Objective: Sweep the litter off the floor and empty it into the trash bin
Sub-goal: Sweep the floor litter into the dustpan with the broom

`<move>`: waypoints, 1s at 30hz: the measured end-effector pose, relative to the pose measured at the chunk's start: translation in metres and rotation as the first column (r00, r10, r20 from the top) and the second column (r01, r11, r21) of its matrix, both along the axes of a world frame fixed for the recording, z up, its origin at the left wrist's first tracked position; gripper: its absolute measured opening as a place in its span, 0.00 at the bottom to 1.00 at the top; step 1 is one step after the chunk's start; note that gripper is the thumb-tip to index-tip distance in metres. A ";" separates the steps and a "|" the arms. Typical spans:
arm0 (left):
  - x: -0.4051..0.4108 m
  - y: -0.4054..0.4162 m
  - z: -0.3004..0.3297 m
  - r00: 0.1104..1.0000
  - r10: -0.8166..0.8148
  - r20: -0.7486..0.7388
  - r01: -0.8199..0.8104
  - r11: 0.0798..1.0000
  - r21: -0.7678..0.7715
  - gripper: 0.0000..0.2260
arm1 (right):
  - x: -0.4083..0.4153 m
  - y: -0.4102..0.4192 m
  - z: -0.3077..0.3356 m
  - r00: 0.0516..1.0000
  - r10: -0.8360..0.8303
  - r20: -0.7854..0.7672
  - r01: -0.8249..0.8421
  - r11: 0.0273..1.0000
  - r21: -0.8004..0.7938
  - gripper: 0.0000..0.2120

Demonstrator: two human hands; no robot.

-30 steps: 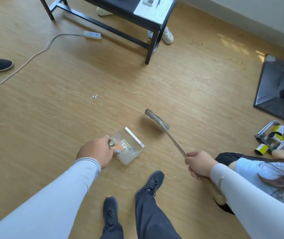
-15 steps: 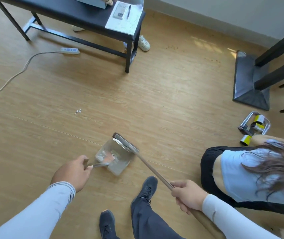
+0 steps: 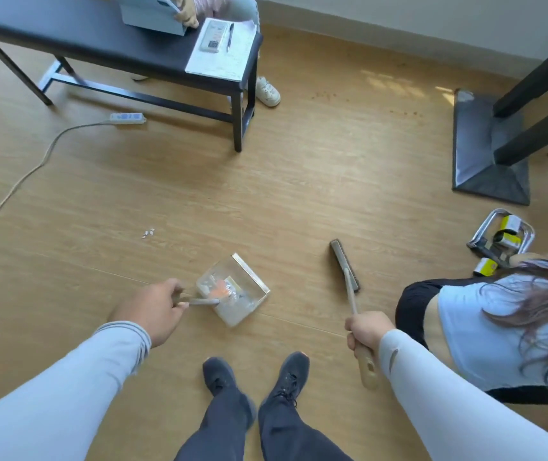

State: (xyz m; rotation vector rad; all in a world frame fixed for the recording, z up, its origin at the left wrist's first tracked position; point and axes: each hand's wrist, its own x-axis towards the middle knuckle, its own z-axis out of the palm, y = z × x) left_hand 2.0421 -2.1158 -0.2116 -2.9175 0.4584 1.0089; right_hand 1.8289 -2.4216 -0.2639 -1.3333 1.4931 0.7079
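Note:
My left hand grips the thin metal handle of a small shiny dustpan held low over the wooden floor. Inside the pan lie crumpled scraps, one of them orange. My right hand grips the wooden handle of a hand brush, whose dark head points away from me, to the right of the pan and apart from it. A small bit of white litter lies on the floor, up and left of the pan. No trash bin is in view.
A black bench with papers and a remote stands at the back left, a person seated behind it. A power strip and cable run along the left. A person crouches at my right, near a metal tape holder and a dark table base.
The brush has swung off the dustpan's mouth to the right, and now stands apart from it. The pan has shifted a little to the right. My view has tilted up.

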 end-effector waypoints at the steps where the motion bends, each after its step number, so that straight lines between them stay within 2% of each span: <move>1: 0.005 -0.007 -0.004 1.000 -0.025 -0.006 0.025 1.000 0.008 0.15 | 0.005 0.009 -0.004 1.000 -0.019 -0.009 0.019 1.000 0.012 0.08; 3: 0.015 -0.021 -0.014 0.997 -0.073 -0.017 0.074 0.997 0.029 0.14 | 0.013 0.030 -0.008 1.000 -0.007 -0.010 0.007 0.998 0.058 0.09; 8: 0.041 -0.035 -0.020 0.993 -0.120 -0.008 0.120 0.992 0.034 0.11 | 0.025 0.064 0.010 0.986 0.165 0.024 -0.166 0.963 0.214 0.15; 13: 0.061 -0.022 -0.016 0.991 -0.130 -0.018 0.130 0.991 0.021 0.10 | 0.024 0.033 0.045 0.991 0.113 0.071 -0.130 0.936 0.326 0.24; 17: 0.072 -0.012 -0.009 0.992 -0.115 -0.061 0.114 0.993 -0.006 0.10 | 0.034 0.015 0.065 0.991 0.046 0.127 -0.070 0.979 0.192 0.23; 20: 0.087 -0.007 0.001 0.994 -0.077 -0.075 0.075 0.997 -0.024 0.11 | 0.055 -0.008 0.076 0.987 0.038 0.158 -0.050 0.996 0.070 0.09; 22: 0.100 -0.012 0.007 0.997 -0.035 -0.068 0.031 0.998 -0.050 0.12 | 0.072 -0.034 0.073 0.993 -0.018 0.113 0.018 1.000 0.000 0.05; 26: 0.129 -0.035 0.003 0.999 0.021 -0.035 -0.024 0.996 -0.087 0.13 | 0.117 -0.120 0.033 0.981 -0.193 0.008 0.193 0.978 -0.084 0.03; 30: 0.143 -0.071 -0.013 0.997 0.074 -0.031 -0.076 0.994 -0.081 0.13 | 0.172 -0.197 -0.008 0.983 -0.182 -0.025 0.175 0.969 -0.175 0.09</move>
